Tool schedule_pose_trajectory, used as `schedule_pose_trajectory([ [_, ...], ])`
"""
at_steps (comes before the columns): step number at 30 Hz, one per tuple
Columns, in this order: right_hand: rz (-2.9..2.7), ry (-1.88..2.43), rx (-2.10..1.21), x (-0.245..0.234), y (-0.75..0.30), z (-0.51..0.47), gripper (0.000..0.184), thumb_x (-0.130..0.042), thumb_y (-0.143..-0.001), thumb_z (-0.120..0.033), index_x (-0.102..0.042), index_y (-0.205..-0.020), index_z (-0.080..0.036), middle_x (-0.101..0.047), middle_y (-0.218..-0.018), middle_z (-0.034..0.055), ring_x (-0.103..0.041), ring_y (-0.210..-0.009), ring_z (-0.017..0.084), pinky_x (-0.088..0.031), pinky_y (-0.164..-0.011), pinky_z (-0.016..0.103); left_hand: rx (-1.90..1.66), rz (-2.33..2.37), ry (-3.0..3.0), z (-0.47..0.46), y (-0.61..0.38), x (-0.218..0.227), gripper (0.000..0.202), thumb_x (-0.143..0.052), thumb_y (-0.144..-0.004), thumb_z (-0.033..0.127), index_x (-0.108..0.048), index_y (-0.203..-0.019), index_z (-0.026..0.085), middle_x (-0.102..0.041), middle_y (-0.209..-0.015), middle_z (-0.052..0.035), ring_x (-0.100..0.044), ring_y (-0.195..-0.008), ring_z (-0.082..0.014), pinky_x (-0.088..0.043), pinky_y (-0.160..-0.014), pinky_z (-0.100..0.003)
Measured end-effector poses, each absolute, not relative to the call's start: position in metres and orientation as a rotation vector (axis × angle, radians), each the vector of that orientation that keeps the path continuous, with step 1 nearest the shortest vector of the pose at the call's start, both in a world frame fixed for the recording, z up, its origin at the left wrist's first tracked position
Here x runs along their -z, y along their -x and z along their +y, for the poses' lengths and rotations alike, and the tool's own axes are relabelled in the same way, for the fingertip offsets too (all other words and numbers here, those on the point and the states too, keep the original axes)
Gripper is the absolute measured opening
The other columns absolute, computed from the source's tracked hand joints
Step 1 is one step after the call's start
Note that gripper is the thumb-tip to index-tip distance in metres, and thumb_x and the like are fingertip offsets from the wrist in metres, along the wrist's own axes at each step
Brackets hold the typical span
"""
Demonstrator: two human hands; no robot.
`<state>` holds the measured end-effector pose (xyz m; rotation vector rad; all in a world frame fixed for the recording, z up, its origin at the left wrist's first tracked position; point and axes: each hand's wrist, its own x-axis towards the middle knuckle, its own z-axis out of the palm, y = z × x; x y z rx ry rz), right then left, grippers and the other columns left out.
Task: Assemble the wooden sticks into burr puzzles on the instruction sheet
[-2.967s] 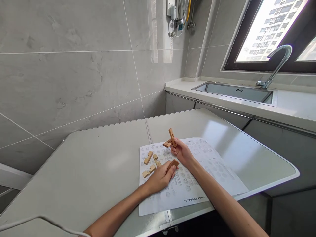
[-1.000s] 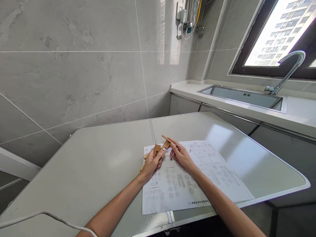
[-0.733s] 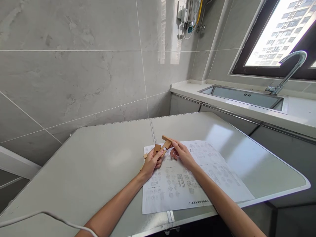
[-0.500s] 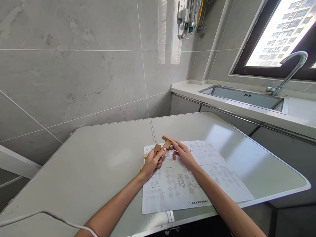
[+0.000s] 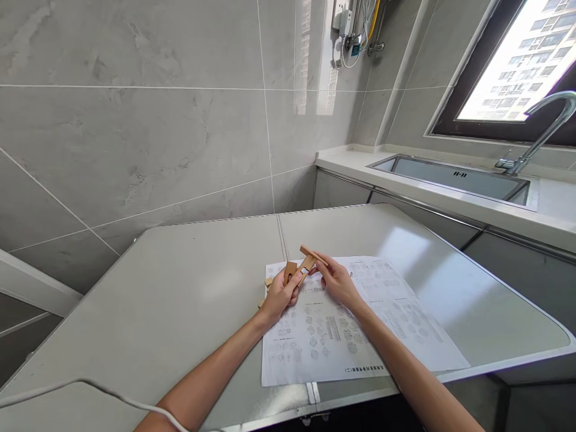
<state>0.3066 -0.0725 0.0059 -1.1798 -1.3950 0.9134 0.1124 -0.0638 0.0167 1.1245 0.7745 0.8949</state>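
A pale, smooth, glossy table top (image 5: 193, 288) spreads wide from the left, its left edge slanting up to a corner near a grey, marble-patterned tile wall (image 5: 135, 150) that bounds the far side. A white, rounded cable (image 5: 81, 384) curves over the lower left corner of the view, passing by the left forearm. Toward the middle, small light-wood blocks (image 5: 269, 282) lie partly hidden behind the left hand (image 5: 279, 297), which is closed around brown, notched wooden pieces (image 5: 290, 271), one showing a rounded cut-out. Just to the right, the right hand (image 5: 337, 282) pinches the end of a slim, straight brown wooden bar (image 5: 314, 255) between thumb and fingers; bar and pieces meet above the paper, but whether they interlock cannot be told. Under both hands is a thin white sheet of paper (image 5: 324, 360) printed with small grey diagrams, its right corner close to the table's near edge. Farther right, the table ends in a rounded corner beside grey cabinets (image 5: 517, 270), topped by a white counter (image 5: 333, 157) with a rectangular metal sink (image 5: 441, 173) and a curved chrome faucet (image 5: 546, 129) before a dark-framed window (image 5: 495, 78).
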Motion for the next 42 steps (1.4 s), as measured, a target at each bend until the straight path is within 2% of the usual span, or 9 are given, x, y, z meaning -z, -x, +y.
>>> schedule_pose_trajectory([
  [5, -1.439, 1.195, -0.874, -0.011, -0.306, -0.075, 0.057, -0.053, -0.104, -0.057, -0.066, -0.147, -0.021, -0.080, -0.089, 0.0065, -0.054, -0.056, 0.016, -0.045, -0.055, 0.031, -0.891, 0.760, -1.132, -0.065, -0.112, -0.019, 0.052, -0.080, -0.087, 0.059, -0.044, -0.089, 0.022, -0.036, -0.071, 0.0092, -0.024, -0.050, -0.0040, -0.019, -0.043, -0.019],
  [11, -1.473, 1.193, -0.860, -0.008, -0.307, -0.073, 0.057, -0.052, -0.105, -0.055, -0.065, -0.149, -0.021, -0.079, -0.086, 0.0058, -0.060, -0.060, 0.018, -0.044, -0.055, 0.030, -0.890, 0.755, -1.142, -0.066, -0.113, -0.022, 0.052, -0.080, -0.087, 0.059, -0.042, -0.088, 0.023, -0.037, -0.072, 0.0089, -0.024, -0.051, -0.0040, -0.019, -0.043, -0.019],
  [17, -1.498, 1.189, -0.854, -0.002, -0.311, -0.072, 0.054, -0.050, -0.107, -0.052, -0.063, -0.152, -0.024, -0.078, -0.080, 0.0045, -0.060, -0.062, 0.020, -0.046, -0.060, 0.032, -0.883, 0.754, -1.162, -0.068, -0.112, -0.026, 0.049, -0.079, -0.088, 0.058, -0.045, -0.090, 0.022, -0.040, -0.074, 0.0079, -0.025, -0.051, -0.0040, -0.019, -0.043, -0.019],
  [23, -1.521, 1.175, -0.860, 0.002, -0.311, -0.072, 0.052, -0.049, -0.108, -0.050, -0.063, -0.152, -0.026, -0.076, -0.079, 0.0044, -0.070, -0.072, 0.023, -0.048, -0.061, 0.032, -0.884, 0.765, -1.176, -0.069, -0.112, -0.027, 0.047, -0.078, -0.089, 0.057, -0.047, -0.091, 0.022, -0.039, -0.073, 0.0082, -0.025, -0.051, -0.0044, -0.019, -0.043, -0.019],
  [34, -1.494, 1.177, -0.887, 0.002, -0.310, -0.074, 0.052, -0.051, -0.108, -0.050, -0.062, -0.152, -0.026, -0.075, -0.078, 0.0029, -0.070, -0.065, 0.021, -0.046, -0.058, 0.031, -0.884, 0.744, -1.155, -0.067, -0.111, -0.023, 0.048, -0.079, -0.088, 0.058, -0.047, -0.092, 0.022, -0.038, -0.071, 0.0093, -0.024, -0.051, -0.0046, -0.020, -0.044, -0.019],
  [39, -1.498, 1.161, -0.892, 0.002, -0.310, -0.074, 0.053, -0.051, -0.107, -0.051, -0.063, -0.151, -0.024, -0.078, -0.087, 0.0031, -0.073, -0.062, 0.020, -0.050, -0.060, 0.031, -0.878, 0.735, -1.161, -0.066, -0.110, -0.022, 0.048, -0.079, -0.089, 0.057, -0.046, -0.091, 0.022, -0.038, -0.072, 0.0086, -0.024, -0.052, -0.0047, -0.020, -0.044, -0.019],
  [42, -1.534, 1.163, -0.893, 0.004, -0.310, -0.075, 0.053, -0.051, -0.108, -0.051, -0.062, -0.152, -0.025, -0.078, -0.082, 0.0026, -0.073, -0.059, 0.020, -0.051, -0.059, 0.031, -0.875, 0.723, -1.164, -0.066, -0.109, -0.021, 0.046, -0.078, -0.090, 0.056, -0.047, -0.092, 0.022, -0.039, -0.075, 0.0080, -0.024, -0.052, -0.0042, -0.020, -0.044, -0.019],
])
